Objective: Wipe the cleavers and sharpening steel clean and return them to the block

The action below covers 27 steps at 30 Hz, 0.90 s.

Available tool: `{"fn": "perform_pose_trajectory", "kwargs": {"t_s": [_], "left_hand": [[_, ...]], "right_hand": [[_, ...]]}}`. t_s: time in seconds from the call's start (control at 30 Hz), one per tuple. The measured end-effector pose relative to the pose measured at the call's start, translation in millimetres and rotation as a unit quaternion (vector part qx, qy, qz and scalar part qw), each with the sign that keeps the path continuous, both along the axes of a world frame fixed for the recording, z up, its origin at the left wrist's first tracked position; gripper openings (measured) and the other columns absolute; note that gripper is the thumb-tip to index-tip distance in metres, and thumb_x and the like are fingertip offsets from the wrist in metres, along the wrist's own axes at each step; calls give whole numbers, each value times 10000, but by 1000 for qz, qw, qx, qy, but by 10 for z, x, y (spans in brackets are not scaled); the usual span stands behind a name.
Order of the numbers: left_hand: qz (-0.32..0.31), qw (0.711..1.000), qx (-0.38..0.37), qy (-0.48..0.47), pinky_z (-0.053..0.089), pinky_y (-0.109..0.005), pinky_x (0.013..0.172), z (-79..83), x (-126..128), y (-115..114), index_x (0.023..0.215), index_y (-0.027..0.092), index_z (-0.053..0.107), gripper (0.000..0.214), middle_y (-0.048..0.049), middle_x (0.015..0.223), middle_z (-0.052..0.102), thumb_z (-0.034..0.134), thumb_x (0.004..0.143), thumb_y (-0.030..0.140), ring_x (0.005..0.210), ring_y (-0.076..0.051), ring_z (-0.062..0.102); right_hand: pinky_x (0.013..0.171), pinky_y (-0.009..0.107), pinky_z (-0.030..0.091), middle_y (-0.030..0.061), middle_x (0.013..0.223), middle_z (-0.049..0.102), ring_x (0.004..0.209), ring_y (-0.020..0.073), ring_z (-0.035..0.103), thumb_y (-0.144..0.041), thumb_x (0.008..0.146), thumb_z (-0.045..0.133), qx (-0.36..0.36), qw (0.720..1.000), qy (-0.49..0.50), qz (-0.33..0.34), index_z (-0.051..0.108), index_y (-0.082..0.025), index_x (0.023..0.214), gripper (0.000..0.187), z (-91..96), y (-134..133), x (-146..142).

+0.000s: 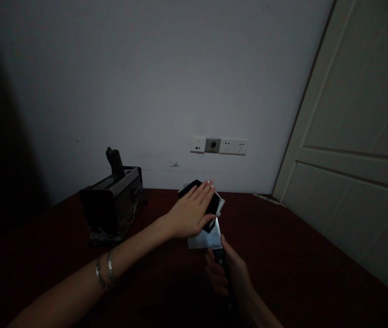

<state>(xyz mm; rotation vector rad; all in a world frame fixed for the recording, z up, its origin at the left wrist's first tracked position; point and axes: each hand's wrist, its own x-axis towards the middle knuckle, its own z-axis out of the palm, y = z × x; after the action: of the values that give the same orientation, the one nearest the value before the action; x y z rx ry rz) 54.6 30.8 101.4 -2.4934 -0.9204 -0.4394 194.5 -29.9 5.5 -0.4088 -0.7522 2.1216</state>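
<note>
My right hand (231, 273) is wrapped around the black handle of a cleaver (204, 240), whose broad shiny blade points away from me. Over the far part of the blade lies a dark cloth (196, 184) with whitish edges. My left hand (194, 209) presses on this cloth, fingers long and close together, the thumb toward the near side. The palm and the cloth hide much of the blade. Two silver bracelets (110, 266) circle my left wrist area.
A black knife block (100, 212) stands on the dark red table (276, 255) at left, with a dark handle (115, 161) sticking up from it. Sockets (233, 146) line the wall behind. A pale panelled door (344, 191) is at right. The light is dim.
</note>
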Motion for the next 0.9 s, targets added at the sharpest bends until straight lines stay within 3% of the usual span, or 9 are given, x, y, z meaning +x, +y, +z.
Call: {"fn": "perform_pose_trajectory", "kwargs": {"t_s": [0.13,0.3,0.47,0.57,0.8,0.9], "left_hand": [[26,999,-5,-20,87,-403,1099,15,-71,188,1408,66,38,653,-155,1481,1,239,910,437,1359,-225,-64],[-30,999,-27,31,89,-382,1103,-82,-23,-132,1411,81,52,685,-134,1484,-25,302,891,450,1360,-225,-53],[-48,997,-38,47,104,-371,1107,-132,-41,-354,1413,88,48,723,-126,1486,-19,351,873,461,1362,-221,-45],[-45,998,-28,40,100,-370,1108,-118,-77,-250,1412,79,50,753,-134,1485,-18,327,867,519,1361,-224,-51],[6,1000,-11,-10,106,-399,1097,31,-183,286,1410,63,41,694,-164,1479,24,222,902,498,1362,-230,-31],[14,1000,-12,-14,102,-404,1096,72,-195,349,1406,47,50,670,-179,1474,32,198,912,474,1362,-230,-27]], "right_hand": [[243,140,190,-80,390,381,274,16,205,-560,653,630,-17,1000,10,2,497,-156,576,432,-19,4,-25],[245,147,176,-82,371,357,269,14,200,-592,599,649,-22,1000,-12,-13,482,-154,531,474,13,18,16],[258,158,152,-79,338,302,264,19,189,-673,674,510,-33,997,-67,-21,410,-170,460,556,-15,1,34],[255,155,151,-80,351,330,264,17,189,-664,649,551,-18,998,-54,-7,428,-168,493,534,-30,-6,7],[252,149,155,-92,389,345,282,22,181,-602,677,589,1,1000,-10,6,456,-171,585,461,-28,2,-23],[258,146,154,-93,400,346,290,19,179,-584,667,615,-3,1000,-2,9,452,-169,583,453,-10,6,0]]}}
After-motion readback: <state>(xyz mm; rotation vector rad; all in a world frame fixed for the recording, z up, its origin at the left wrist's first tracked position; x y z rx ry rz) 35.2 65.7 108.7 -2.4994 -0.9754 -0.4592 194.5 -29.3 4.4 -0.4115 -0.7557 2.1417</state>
